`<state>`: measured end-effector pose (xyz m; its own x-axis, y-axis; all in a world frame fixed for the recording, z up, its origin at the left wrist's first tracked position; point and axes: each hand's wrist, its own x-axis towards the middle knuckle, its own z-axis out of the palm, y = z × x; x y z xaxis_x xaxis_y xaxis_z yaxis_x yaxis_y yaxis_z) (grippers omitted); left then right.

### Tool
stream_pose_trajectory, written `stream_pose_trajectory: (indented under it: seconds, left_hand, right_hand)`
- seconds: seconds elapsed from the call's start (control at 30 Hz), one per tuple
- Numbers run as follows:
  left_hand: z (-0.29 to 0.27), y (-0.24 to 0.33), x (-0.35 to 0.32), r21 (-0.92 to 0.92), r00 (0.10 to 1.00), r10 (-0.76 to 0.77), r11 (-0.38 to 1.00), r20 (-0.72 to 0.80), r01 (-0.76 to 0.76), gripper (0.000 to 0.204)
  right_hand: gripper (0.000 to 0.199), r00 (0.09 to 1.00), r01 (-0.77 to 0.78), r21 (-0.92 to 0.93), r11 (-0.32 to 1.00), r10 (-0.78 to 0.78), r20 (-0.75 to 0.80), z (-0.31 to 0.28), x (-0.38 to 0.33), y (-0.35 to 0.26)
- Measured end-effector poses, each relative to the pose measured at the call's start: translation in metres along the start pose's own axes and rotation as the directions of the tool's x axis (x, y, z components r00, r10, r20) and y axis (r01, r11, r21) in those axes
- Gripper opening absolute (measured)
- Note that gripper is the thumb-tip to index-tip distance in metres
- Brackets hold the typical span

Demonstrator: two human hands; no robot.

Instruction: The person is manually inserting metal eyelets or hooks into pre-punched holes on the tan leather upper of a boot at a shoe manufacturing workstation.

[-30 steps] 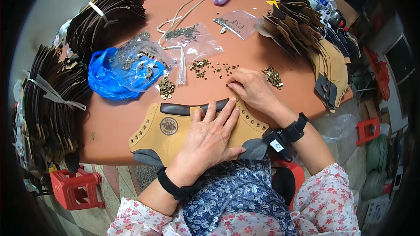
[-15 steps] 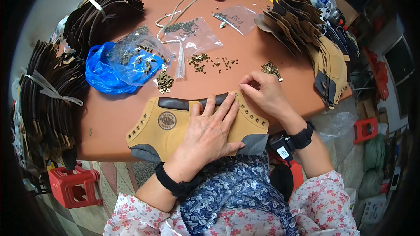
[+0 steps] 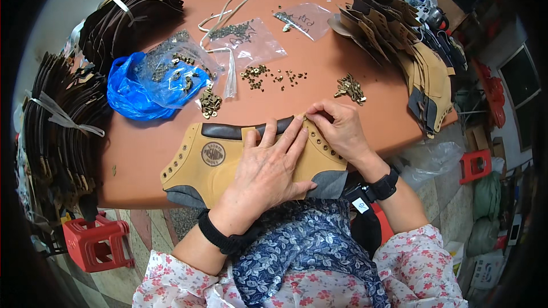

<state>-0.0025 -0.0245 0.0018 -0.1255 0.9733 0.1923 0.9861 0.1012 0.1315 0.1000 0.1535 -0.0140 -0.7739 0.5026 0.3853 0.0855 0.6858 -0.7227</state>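
Orange table (image 3: pixel 142 159), loose metal bits (image 3: pixel 253 72), left hand (image 3: pixel 262 165) fingers spread over tan upper (image 3: pixel 227 175), right hand (image 3: pixel 344 132) fingertips pinched at its top edge, anything between hidden.

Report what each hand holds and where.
The left hand presses the middle of the broad tan-grey shoe upper; the right hand pinches at its top right corner, any held piece hidden.
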Motion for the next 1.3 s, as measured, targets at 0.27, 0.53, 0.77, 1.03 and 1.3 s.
stream_pose_trajectory:
  seconds: [0.27, 0.53, 0.77, 1.03, 1.3]
  left_hand:
    - [0.0, 0.0, 0.0, 0.004, 1.0, 0.004, 1.0, -0.006, -0.004, 0.097]
    - [0.0, 0.0, -0.001, 0.01, 1.0, -0.006, 1.0, 0.022, 0.006, 0.096]
    - [0.0, 0.001, 0.0, 0.013, 1.0, -0.011, 1.0, 0.027, 0.011, 0.095]
    - [-0.002, 0.0, 0.001, -0.004, 1.0, -0.007, 1.0, 0.02, 0.007, 0.095]
    - [-0.001, 0.0, 0.0, -0.034, 1.0, -0.007, 0.999, 0.025, 0.008, 0.097]
  right_hand:
    - [0.008, 0.996, 0.086, -0.054, 0.995, -0.088, -0.033, 0.006, -0.001, -0.001]
    - [0.008, 0.999, 0.031, 0.0, 1.0, -0.031, -0.028, 0.004, -0.002, 0.0]
    - [0.009, 0.988, 0.147, -0.121, 0.982, -0.151, -0.02, 0.005, -0.001, 0.001]
    - [0.01, 0.965, 0.26, -0.228, 0.938, -0.261, 0.028, 0.0, -0.003, 0.006]
    - [0.017, 0.902, 0.428, -0.384, 0.818, -0.413, 0.125, -0.004, -0.011, 0.005]
